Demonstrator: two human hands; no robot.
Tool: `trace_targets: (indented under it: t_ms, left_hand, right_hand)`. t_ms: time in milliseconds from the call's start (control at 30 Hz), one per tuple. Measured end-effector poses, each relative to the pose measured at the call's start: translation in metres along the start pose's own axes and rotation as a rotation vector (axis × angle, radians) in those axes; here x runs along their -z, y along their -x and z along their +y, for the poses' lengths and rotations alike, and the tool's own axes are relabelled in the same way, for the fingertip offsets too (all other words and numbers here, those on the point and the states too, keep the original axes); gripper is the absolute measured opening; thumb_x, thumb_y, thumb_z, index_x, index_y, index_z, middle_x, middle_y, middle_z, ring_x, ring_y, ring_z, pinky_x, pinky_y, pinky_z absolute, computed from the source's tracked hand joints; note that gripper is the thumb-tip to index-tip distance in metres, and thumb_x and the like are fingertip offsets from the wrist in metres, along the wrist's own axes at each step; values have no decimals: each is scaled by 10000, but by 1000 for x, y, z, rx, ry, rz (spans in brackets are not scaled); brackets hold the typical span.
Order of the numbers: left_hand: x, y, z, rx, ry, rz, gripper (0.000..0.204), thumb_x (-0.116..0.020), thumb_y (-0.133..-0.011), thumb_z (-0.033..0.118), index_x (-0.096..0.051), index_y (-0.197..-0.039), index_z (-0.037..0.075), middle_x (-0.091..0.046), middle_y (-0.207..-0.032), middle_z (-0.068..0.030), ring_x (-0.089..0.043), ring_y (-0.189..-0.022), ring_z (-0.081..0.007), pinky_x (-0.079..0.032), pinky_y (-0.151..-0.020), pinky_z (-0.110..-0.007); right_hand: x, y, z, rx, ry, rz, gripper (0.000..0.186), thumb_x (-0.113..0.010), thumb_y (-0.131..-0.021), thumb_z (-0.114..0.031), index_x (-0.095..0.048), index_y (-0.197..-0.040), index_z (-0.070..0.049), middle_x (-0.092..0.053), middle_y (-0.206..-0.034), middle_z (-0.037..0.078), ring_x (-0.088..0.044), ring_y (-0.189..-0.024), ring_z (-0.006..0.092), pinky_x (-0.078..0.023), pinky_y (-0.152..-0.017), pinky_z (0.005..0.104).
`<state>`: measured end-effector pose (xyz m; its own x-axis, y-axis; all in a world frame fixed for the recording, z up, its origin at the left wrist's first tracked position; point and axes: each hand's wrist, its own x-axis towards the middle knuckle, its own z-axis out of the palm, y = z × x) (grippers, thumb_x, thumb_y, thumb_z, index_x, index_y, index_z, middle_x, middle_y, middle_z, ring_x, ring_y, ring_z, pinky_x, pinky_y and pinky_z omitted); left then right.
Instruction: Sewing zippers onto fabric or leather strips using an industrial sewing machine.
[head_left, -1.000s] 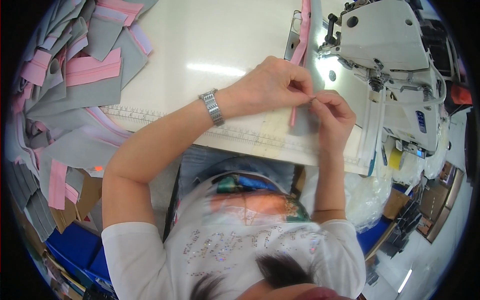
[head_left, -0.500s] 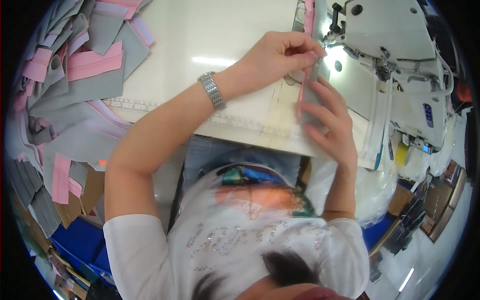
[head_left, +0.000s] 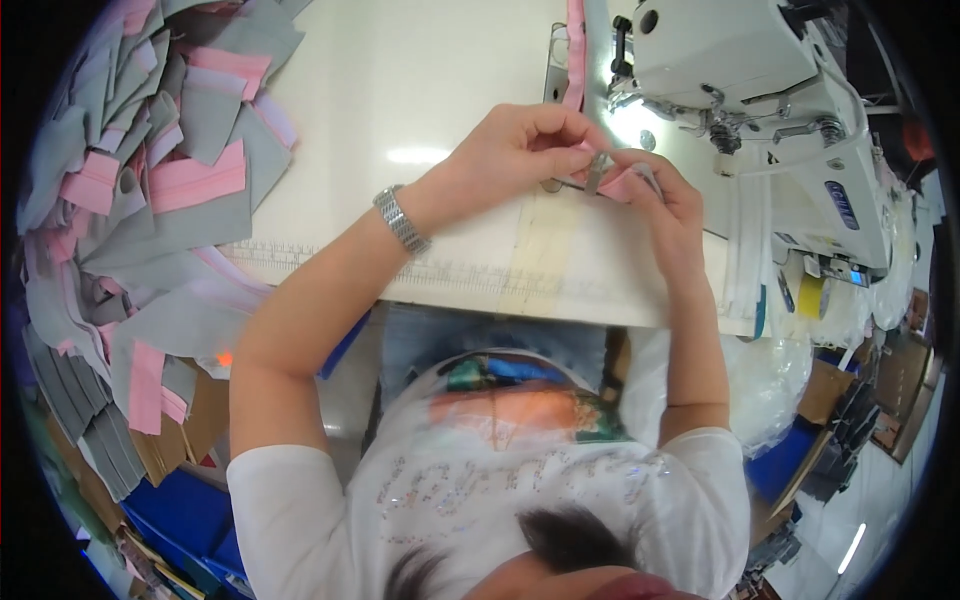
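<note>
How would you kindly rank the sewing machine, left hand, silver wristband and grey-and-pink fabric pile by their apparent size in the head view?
1. Grey-and-pink fabric pile
2. Sewing machine
3. Left hand
4. Silver wristband

Pink strip (head_left: 576,60), grey-and-pink fabric pieces (head_left: 212,212), white sewing machine (head_left: 720,45), cream tabletop (head_left: 400,70).

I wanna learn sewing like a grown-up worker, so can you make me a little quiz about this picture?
1. Which arm wears the silver watch: A) right, B) left, C) both?
2. True or false: the heap of fabric lies to the left of the sewing machine.
3. Name two colours on the cloth between the left hand and the right hand.

Key: 1. B; 2. True; 3. Pink and grey.
</note>
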<state>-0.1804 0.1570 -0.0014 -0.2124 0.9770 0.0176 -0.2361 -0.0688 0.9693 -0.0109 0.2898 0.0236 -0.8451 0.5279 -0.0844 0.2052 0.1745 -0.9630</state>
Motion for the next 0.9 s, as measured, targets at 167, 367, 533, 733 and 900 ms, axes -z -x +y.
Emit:
trace_targets:
  t_ms: [167, 367, 533, 733, 900]
  left_hand:
    - [-1, -1, -2, 26, 34, -22, 208, -568, -911, 87, -618, -1100, 16, -624, -931, -6, -578, -845, -52, -481, -762, -202]
    - [-2, -1, -3, 23, 2, -35, 190, -555, -908, 60, -628, -1078, 15, -614, -896, 8, -544, -802, -43, -460, -741, -197]
    - [-2, -2, -2, 17, -40, -44, 178, -561, -905, 64, -634, -1061, 18, -613, -874, 6, -544, -806, -42, -450, -732, -192]
    - [-2, -2, 0, 29, -82, -31, 188, -565, -908, 78, -640, -1070, 20, -632, -870, -6, -562, -797, -50, -463, -725, -198]
    - [-2, -2, -3, 20, -43, -39, 199, -562, -908, 85, -642, -1078, 19, -652, -901, -26, -593, -815, -65, -486, -750, -203]
  right_hand:
    - [1, -6, 4, -14, -70, -30, 271, -683, -795, -69, -579, -1043, -27, -613, -900, 19, -567, -867, 82, -446, -795, 225]
    - [-2, -11, 3, -51, -59, -73, 301, -744, -731, -55, -524, -938, -49, -594, -850, 8, -566, -848, 69, -457, -770, 218]
    - [-1, -14, 2, -108, -102, -91, 301, -757, -717, -58, -519, -901, -55, -576, -841, -5, -561, -841, 68, -461, -754, 211]
    - [-3, -13, 6, -53, -52, -9, 304, -770, -700, -62, -524, -878, -61, -572, -847, -10, -559, -847, 69, -463, -761, 217]
    - [-4, -13, 4, -42, -6, -40, 314, -781, -687, -67, -519, -859, -73, -560, -837, -24, -533, -818, 61, -451, -761, 213]
